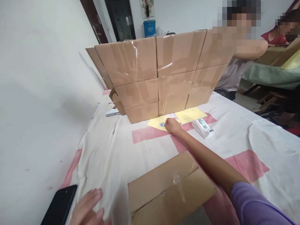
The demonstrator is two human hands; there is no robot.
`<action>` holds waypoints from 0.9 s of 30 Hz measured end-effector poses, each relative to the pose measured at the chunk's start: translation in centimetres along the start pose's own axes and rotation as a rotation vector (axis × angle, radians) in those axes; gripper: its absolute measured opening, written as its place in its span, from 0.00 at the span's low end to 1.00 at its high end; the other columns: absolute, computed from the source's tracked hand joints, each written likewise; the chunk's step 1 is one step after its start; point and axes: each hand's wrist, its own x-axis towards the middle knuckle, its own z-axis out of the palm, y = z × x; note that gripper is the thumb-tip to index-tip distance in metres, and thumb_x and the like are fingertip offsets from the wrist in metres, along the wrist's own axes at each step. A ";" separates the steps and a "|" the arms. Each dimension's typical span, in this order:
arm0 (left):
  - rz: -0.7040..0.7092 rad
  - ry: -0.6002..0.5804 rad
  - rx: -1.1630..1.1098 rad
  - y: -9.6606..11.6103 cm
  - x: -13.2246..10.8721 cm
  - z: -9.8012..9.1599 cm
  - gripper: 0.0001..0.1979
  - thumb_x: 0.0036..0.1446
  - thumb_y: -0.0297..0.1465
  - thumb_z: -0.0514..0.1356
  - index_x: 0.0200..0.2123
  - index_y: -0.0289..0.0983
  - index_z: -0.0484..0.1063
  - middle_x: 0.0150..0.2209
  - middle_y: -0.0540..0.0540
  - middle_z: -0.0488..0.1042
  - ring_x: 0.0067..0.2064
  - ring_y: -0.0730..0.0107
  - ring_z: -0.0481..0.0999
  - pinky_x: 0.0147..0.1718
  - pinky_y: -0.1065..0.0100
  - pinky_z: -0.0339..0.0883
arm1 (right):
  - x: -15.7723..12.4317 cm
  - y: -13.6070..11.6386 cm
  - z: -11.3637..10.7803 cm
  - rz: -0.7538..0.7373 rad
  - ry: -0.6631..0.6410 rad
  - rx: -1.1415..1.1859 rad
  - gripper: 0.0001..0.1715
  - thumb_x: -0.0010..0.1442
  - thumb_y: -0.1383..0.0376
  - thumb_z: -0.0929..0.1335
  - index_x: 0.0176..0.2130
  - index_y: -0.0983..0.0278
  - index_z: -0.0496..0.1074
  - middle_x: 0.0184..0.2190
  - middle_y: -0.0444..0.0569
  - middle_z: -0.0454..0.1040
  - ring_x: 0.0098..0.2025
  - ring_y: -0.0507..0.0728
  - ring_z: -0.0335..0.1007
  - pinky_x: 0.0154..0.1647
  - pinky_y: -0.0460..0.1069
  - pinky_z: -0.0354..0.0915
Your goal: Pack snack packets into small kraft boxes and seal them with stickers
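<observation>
My right hand (172,125) reaches far forward and its closed fingers pinch at a yellow sticker sheet (157,122) lying in front of a stack of taped cardboard boxes (159,75). A second yellow sheet (190,114) lies just to the right of it. My left hand (87,208) rests flat with fingers spread on the white and pink cloth (122,156), beside a black phone (59,206). A taped cardboard box (168,189) sits close in front of me, under my right forearm.
A white tape dispenser (203,128) stands right of my right hand. A white wall (42,93) runs along the left. Another person (234,62) stands behind the stack at the right, with a second person (284,34) farther back. A blue bin (149,28) is by the doorway.
</observation>
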 end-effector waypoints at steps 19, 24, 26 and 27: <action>0.056 -0.842 -0.001 -5.3 11.4 31.3 0.20 0.69 0.40 0.49 0.57 0.47 0.73 0.57 0.44 0.70 0.56 0.57 0.64 0.53 0.56 0.54 | -0.1 2.3 0.5 -0.181 0.125 0.255 0.05 0.58 0.68 0.65 0.29 0.62 0.66 0.25 0.44 0.71 0.28 0.53 0.65 0.29 0.46 0.55; 0.055 -0.853 -0.021 -5.4 11.5 31.2 0.19 0.69 0.40 0.49 0.57 0.49 0.73 0.55 0.45 0.70 0.56 0.58 0.64 0.53 0.56 0.53 | -0.9 2.3 -3.4 -0.288 0.138 0.462 0.04 0.58 0.65 0.65 0.31 0.62 0.66 0.33 0.46 0.72 0.30 0.51 0.65 0.33 0.46 0.61; 0.060 -0.843 -0.042 -5.3 11.6 31.2 0.19 0.69 0.40 0.49 0.56 0.49 0.75 0.53 0.45 0.72 0.55 0.59 0.65 0.53 0.57 0.53 | -2.8 3.0 -5.7 -0.308 0.149 0.639 0.04 0.56 0.65 0.67 0.31 0.62 0.65 0.35 0.46 0.70 0.28 0.50 0.62 0.30 0.46 0.60; 0.061 -0.833 -0.053 -5.2 11.5 31.1 0.19 0.69 0.39 0.49 0.55 0.48 0.75 0.52 0.45 0.73 0.54 0.59 0.65 0.53 0.57 0.54 | -4.2 3.6 -6.6 -0.303 0.141 0.723 0.06 0.56 0.65 0.67 0.31 0.62 0.64 0.34 0.45 0.70 0.26 0.49 0.60 0.28 0.46 0.58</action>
